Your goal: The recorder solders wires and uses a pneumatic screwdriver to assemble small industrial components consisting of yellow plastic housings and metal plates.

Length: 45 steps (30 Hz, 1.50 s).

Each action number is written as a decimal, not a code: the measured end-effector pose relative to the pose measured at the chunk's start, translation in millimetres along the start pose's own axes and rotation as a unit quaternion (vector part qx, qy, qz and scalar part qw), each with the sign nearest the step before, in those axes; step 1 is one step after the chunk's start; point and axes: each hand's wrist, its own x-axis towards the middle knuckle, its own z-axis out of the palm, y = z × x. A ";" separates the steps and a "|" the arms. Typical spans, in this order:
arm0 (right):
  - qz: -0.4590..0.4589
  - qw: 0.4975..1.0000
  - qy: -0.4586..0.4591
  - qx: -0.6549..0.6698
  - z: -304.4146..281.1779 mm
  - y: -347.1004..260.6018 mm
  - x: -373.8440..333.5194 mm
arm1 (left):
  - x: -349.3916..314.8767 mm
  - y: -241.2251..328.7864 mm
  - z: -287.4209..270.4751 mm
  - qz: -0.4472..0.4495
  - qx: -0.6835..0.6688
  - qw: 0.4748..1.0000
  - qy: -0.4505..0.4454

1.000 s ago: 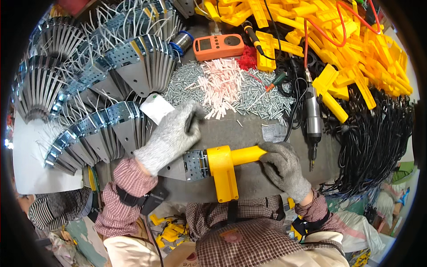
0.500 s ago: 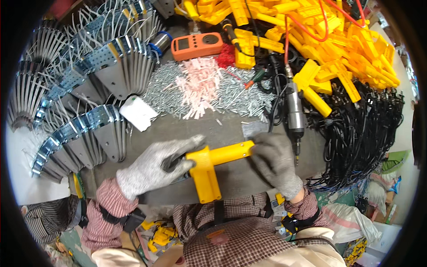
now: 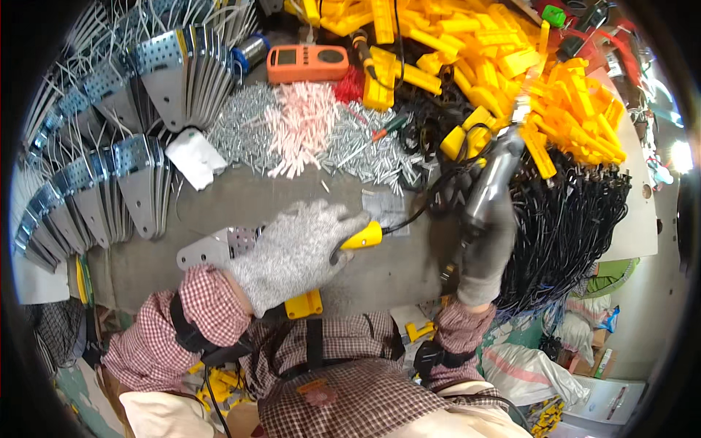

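Note:
My left hand [image 3: 296,248], in a grey knit glove, is closed over a yellow plastic housing. Its handle end [image 3: 363,236] sticks out past my fingers on the right, and its lower part shows below my wrist. A black cord [image 3: 422,210] runs from the handle end toward the back. Beside my left hand, a grey metal plate [image 3: 201,252] with a perforated strip lies partly hidden under it. My gloved right hand [image 3: 488,255], blurred by motion, is wrapped around a silver power screwdriver [image 3: 496,171]. The tool is tilted, its bit pointing down to the tabletop.
Metal plates with white wires [image 3: 139,182] stand in rows at left. Behind are screws [image 3: 244,124], pink sleeves [image 3: 299,124], an orange meter [image 3: 307,63] and a solder spool [image 3: 252,50]. Yellow housings [image 3: 504,58] pile up at back right, above bundled black cords [image 3: 569,226].
My right hand has left the handle end and taken hold of the screwdriver, lifting and tilting it. My left hand now lies over the housing. The whole view has shifted.

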 end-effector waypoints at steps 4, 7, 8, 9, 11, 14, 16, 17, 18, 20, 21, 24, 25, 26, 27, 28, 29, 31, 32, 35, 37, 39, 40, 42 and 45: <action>0.010 0.960 -0.217 0.178 48.1 -0.3 24.5 | 9.2 -0.8 -1.2 -0.041 -0.007 0.998 -0.037; -0.120 0.946 -0.273 0.128 88.9 1.5 17.9 | 9.0 -4.7 14.9 -0.018 0.006 1.000 0.013; -0.157 0.954 -0.232 0.110 96.2 4.2 10.8 | 6.7 -6.4 17.8 -0.018 0.008 1.000 0.019; -0.335 0.933 -0.094 -0.091 108.1 18.4 9.2 | 4.1 -7.7 19.3 -0.023 -0.002 1.000 0.006; -0.212 0.955 -0.194 0.072 87.5 13.7 1.4 | 10.3 -4.3 13.4 -0.009 -0.021 1.000 -0.012; -0.184 0.946 -0.240 0.115 78.1 19.2 -7.0 | 10.6 -3.4 11.6 -0.006 -0.033 0.999 0.002; -0.201 0.936 -0.266 0.111 80.8 20.7 -8.9 | 7.1 -4.9 13.5 0.000 -0.049 0.998 0.042; -0.208 0.932 -0.276 0.110 82.0 22.3 -10.4 | 6.5 -4.4 13.2 0.002 -0.052 0.997 0.048; -0.215 0.928 -0.285 0.107 82.8 23.2 -11.9 | 5.9 -3.5 11.9 0.005 -0.056 0.997 0.054; -0.229 0.919 -0.302 0.106 84.6 23.1 -12.2 | 4.6 -3.5 13.4 0.009 -0.071 0.995 0.070; -0.235 0.915 -0.312 0.105 85.9 23.0 -12.6 | 4.1 -5.0 19.4 0.012 -0.085 0.993 0.079; -0.251 0.902 -0.334 0.104 85.4 26.0 -9.9 | 5.4 -4.7 16.0 0.005 -0.080 0.996 0.046; -0.256 0.899 -0.339 0.103 84.3 23.5 -12.6 | 6.1 -2.1 11.7 0.001 -0.069 0.997 0.025; -0.261 0.894 -0.349 0.103 84.3 21.5 -11.2 | 5.8 -1.6 9.3 0.002 -0.076 0.997 0.028; -0.263 0.888 -0.363 0.102 86.6 21.7 -5.1 | 5.3 -1.4 7.4 0.003 -0.082 0.996 0.032; -0.265 0.882 -0.375 0.101 90.3 20.9 -2.8 | 5.4 -2.3 5.3 0.007 -0.087 0.995 0.039; -0.264 0.880 -0.382 0.101 93.3 20.6 -0.1 | 4.7 -3.3 4.9 0.008 -0.083 0.995 0.048; -0.261 0.878 -0.389 0.103 96.6 19.3 1.3 | 2.5 -3.8 5.6 0.010 -0.072 0.995 0.068; -0.258 0.879 -0.386 0.109 98.4 18.2 3.5 | 3.3 -3.3 5.7 0.009 -0.064 0.996 0.064; -0.267 0.892 -0.347 0.111 101.4 16.1 13.8 | 4.1 -2.3 8.8 0.001 -0.047 0.998 0.043; -0.299 0.919 -0.252 0.041 75.9 23.4 12.6 | 4.5 -0.7 8.4 -0.010 -0.041 0.999 0.030; -0.296 0.917 -0.265 0.029 63.7 28.3 12.1 | 5.9 1.9 9.2 -0.018 -0.040 0.998 0.035; -0.274 0.898 -0.338 0.072 76.2 27.6 18.5 | 7.7 2.6 9.8 -0.019 -0.041 0.998 0.039; -0.258 0.883 -0.383 0.090 93.3 26.9 17.8 | 5.6 -3.0 13.9 -0.009 -0.061 0.996 0.059; -0.254 0.872 -0.407 0.093 106.8 26.5 2.5 | 1.6 -7.2 12.2 -0.025 -0.070 0.997 0.034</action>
